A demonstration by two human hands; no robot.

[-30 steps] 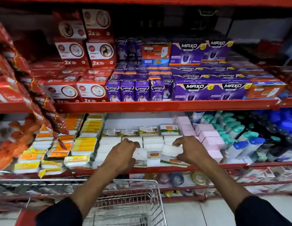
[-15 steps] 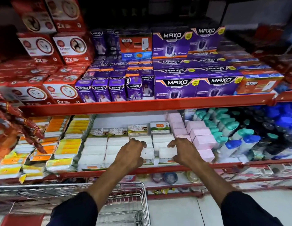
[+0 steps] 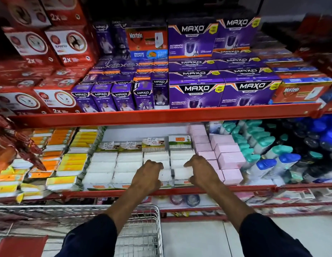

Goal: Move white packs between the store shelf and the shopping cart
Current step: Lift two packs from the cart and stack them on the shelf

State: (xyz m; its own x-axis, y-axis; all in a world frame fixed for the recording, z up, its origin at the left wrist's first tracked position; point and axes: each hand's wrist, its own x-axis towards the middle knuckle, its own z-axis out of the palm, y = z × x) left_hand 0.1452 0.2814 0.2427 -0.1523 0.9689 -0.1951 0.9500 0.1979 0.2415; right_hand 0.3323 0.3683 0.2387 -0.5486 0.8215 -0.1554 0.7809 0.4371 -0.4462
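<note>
Rows of white packs (image 3: 130,160) lie flat on the middle store shelf (image 3: 235,188). My left hand (image 3: 147,176) rests at the shelf's front, its fingers curled on a white pack (image 3: 165,176) that sits in the front row. My right hand (image 3: 201,172) is beside it, thumb and fingers closed around the neighbouring white pack (image 3: 181,173), which also lies on the shelf. The wire shopping cart (image 3: 143,230) stands below my left arm; its inside is mostly hidden by my sleeve.
Pink boxes (image 3: 230,160) stand right of the white packs, then teal and blue capped bottles (image 3: 269,160). Yellow and orange packs (image 3: 68,164) fill the left. Purple MAXO boxes (image 3: 196,95) and red boxes (image 3: 55,101) sit on the shelf above. Red hanging packets (image 3: 16,143) dangle at the left.
Both hands have lowered their white packs from above the shelf edge down into the front row. The view has shifted right and closer to the shelf.
</note>
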